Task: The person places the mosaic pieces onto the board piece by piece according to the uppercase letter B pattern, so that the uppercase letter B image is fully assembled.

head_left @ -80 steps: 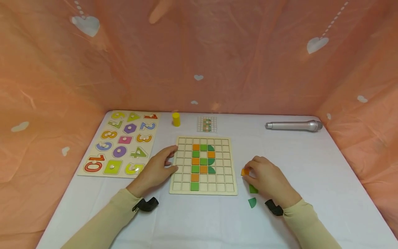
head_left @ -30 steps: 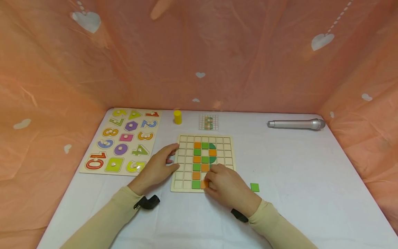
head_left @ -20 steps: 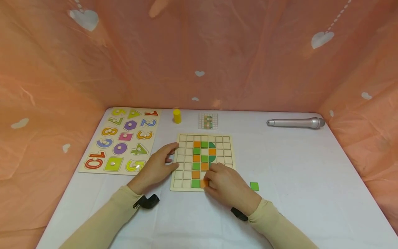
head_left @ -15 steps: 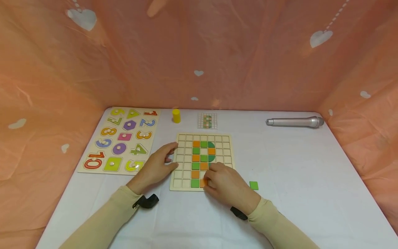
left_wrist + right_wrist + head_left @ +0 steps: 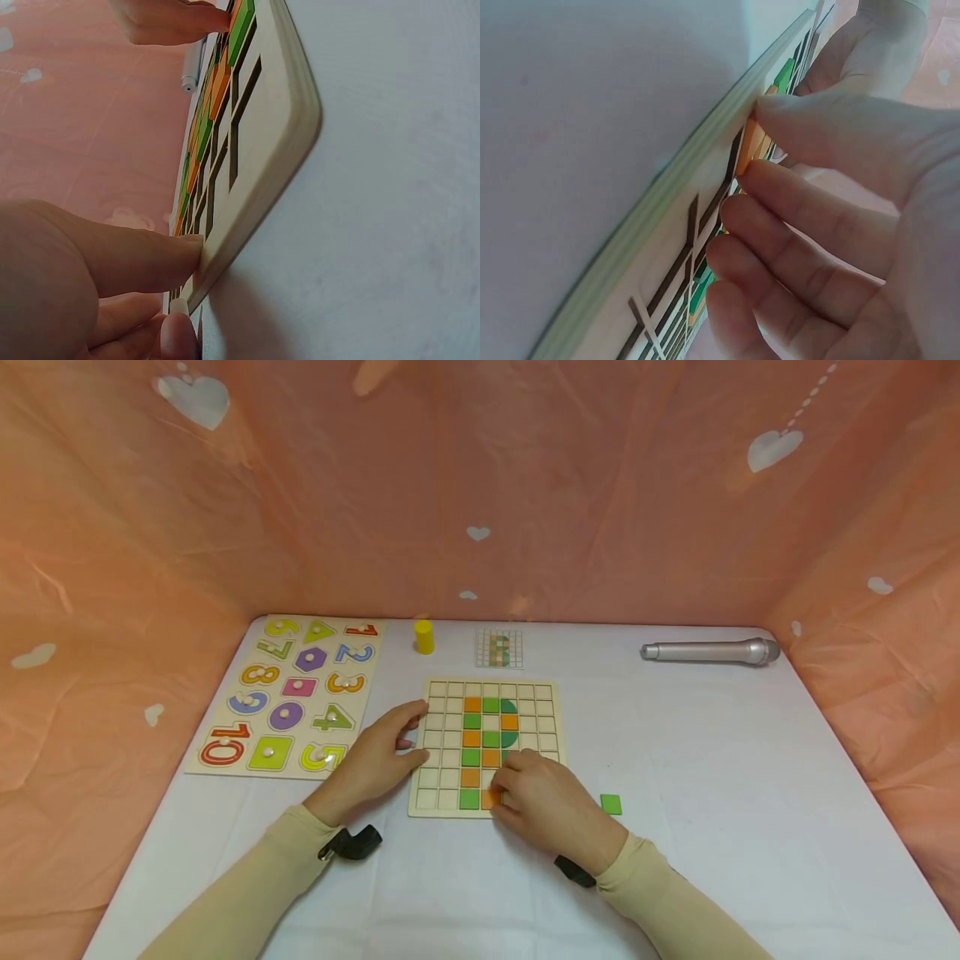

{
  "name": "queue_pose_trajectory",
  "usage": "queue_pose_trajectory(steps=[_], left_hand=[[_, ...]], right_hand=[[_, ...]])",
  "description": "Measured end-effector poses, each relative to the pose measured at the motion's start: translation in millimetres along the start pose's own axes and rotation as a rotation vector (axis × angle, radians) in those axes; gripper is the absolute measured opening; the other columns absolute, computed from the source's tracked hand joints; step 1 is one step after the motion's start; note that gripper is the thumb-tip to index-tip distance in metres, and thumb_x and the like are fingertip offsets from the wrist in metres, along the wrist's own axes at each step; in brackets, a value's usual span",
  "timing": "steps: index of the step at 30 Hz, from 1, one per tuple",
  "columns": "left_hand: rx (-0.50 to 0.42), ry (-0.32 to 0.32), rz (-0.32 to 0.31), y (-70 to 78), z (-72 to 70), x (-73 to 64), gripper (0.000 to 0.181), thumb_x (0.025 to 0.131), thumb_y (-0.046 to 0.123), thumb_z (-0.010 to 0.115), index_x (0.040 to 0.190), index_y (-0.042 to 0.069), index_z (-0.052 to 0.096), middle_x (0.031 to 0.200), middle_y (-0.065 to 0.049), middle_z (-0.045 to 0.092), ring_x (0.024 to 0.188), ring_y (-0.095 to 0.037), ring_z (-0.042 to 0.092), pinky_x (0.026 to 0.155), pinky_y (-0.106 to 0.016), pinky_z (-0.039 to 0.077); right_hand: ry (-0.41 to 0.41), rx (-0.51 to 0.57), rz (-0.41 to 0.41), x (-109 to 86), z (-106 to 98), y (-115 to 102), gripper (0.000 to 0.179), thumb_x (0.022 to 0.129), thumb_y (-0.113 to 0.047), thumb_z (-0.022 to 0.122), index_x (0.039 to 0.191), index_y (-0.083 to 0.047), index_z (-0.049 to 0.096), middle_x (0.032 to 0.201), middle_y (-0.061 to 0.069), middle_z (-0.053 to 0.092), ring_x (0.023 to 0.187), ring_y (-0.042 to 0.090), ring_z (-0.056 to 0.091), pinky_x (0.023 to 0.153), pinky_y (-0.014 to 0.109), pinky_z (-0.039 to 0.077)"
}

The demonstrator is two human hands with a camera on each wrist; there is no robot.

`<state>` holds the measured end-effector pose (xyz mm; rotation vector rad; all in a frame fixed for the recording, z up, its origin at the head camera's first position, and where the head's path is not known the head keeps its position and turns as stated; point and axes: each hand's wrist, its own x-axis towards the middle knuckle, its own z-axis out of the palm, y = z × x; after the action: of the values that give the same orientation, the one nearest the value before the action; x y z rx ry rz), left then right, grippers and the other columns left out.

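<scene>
In the head view my left hand (image 5: 375, 766) rests at the left edge of the wooden grid board (image 5: 437, 807), thumb on its rim and forefinger farther up the edge. The board bears orange and green square tiles and dark green quarter-circle tiles in a P-like pattern. My right hand (image 5: 543, 797) reaches over the board's lower right. Its thumb and forefinger pinch an orange square tile (image 5: 751, 142) at the bottom row, beside a green square tile (image 5: 469, 799). Its other fingers curl above the grid, hiding some cells. A loose green square tile (image 5: 611, 804) lies right of the board.
A number-and-shape peg puzzle (image 5: 258, 700) lies at left. Behind the board are a yellow cylinder (image 5: 424, 637) and a small pattern card (image 5: 498, 648). A silver microphone (image 5: 708, 652) lies at back right. Pink cloth (image 5: 600, 527) surrounds the white table (image 5: 712, 760).
My right hand has carried the orange tile left from the table onto the board's bottom row and has stayed there. The loose dark green quarter-circle is out of sight. The left hand stays put.
</scene>
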<state>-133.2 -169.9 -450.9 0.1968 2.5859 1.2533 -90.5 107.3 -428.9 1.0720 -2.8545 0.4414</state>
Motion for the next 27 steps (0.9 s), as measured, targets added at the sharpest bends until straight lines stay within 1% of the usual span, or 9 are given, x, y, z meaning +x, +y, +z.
queue_pose_trajectory(steps=[3, 10, 11, 15, 18, 20, 25, 27], left_hand=[[0.001, -0.002, -0.003, 1.1, -0.4, 0.3, 0.075, 0.101, 0.014, 0.073, 0.168, 0.015, 0.039, 0.167, -0.011, 0.048, 0.131, -0.029, 0.062, 0.113, -0.048, 0.054], [0.003, -0.004, 0.017, 0.6, -0.4, 1.7, 0.074, 0.101, 0.014, 0.073, 0.167, 0.014, 0.039, 0.167, -0.012, 0.048, 0.131, -0.029, 0.062, 0.113, -0.048, 0.054], [0.0, -0.002, 0.013, 0.4, -0.2, 1.8, 0.074, 0.101, 0.014, 0.073, 0.167, 0.015, 0.04, 0.167, -0.011, 0.048, 0.131, -0.029, 0.062, 0.113, -0.048, 0.054], [0.001, 0.006, 0.031, -0.6, 0.6, 1.8, 0.073, 0.101, 0.012, 0.073, 0.166, 0.013, 0.04, 0.167, -0.013, 0.048, 0.131, -0.029, 0.062, 0.112, -0.049, 0.054], [-0.002, 0.001, 0.036, -1.4, 2.6, 1.6, 0.072, 0.101, 0.012, 0.073, 0.166, 0.012, 0.041, 0.167, -0.013, 0.047, 0.132, -0.029, 0.061, 0.112, -0.048, 0.055], [-0.001, -0.002, 0.028, -1.8, 4.1, 1.3, 0.073, 0.101, 0.012, 0.073, 0.166, 0.013, 0.041, 0.167, -0.012, 0.047, 0.133, -0.028, 0.061, 0.112, -0.047, 0.055], [-0.003, 0.009, 0.02, -1.0, 3.2, -0.5, 0.073, 0.101, 0.013, 0.074, 0.166, 0.015, 0.042, 0.167, -0.01, 0.048, 0.131, -0.027, 0.062, 0.112, -0.047, 0.055], [-0.004, 0.012, 0.017, -0.4, 1.5, -0.6, 0.073, 0.101, 0.013, 0.074, 0.166, 0.015, 0.042, 0.167, -0.01, 0.048, 0.13, -0.027, 0.062, 0.112, -0.047, 0.055]], right_hand=[[-0.003, 0.001, 0.0, 0.0, 0.2, 0.1, 0.009, 0.088, -0.019, 0.087, 0.094, -0.016, 0.081, 0.09, -0.006, 0.067, 0.085, 0.013, 0.06, 0.076, 0.029, 0.057], [0.003, 0.003, 0.0, -0.8, -2.2, 1.0, 0.008, 0.087, -0.019, 0.086, 0.092, -0.016, 0.081, 0.088, -0.006, 0.066, 0.082, 0.012, 0.058, 0.074, 0.027, 0.054], [0.006, 0.002, 0.003, -1.1, -2.9, 1.6, 0.008, 0.087, -0.019, 0.086, 0.092, -0.016, 0.081, 0.088, -0.007, 0.066, 0.083, 0.012, 0.058, 0.074, 0.027, 0.055], [0.014, 0.007, 0.044, -5.2, -8.1, 7.3, 0.013, 0.086, -0.022, 0.088, 0.094, -0.015, 0.08, 0.09, -0.007, 0.066, 0.086, 0.012, 0.06, 0.075, 0.028, 0.057], [0.002, 0.007, 0.091, -14.5, -13.1, 17.0, 0.017, 0.085, -0.023, 0.089, 0.096, -0.014, 0.079, 0.092, -0.006, 0.065, 0.089, 0.013, 0.061, 0.077, 0.03, 0.059], [-0.011, 0.006, 0.126, -23.5, -17.0, 25.7, 0.019, 0.085, -0.023, 0.089, 0.097, -0.013, 0.079, 0.093, -0.006, 0.065, 0.091, 0.013, 0.062, 0.079, 0.032, 0.06], [-0.033, 0.005, 0.201, -49.3, -30.2, 50.3, 0.019, 0.086, -0.021, 0.089, 0.1, -0.013, 0.08, 0.099, -0.006, 0.068, 0.095, 0.012, 0.064, 0.082, 0.035, 0.061], [-0.025, 0.0, 0.22, -59.2, -35.4, 58.8, 0.018, 0.086, -0.02, 0.089, 0.101, -0.014, 0.08, 0.1, -0.007, 0.069, 0.095, 0.011, 0.065, 0.082, 0.036, 0.061]])
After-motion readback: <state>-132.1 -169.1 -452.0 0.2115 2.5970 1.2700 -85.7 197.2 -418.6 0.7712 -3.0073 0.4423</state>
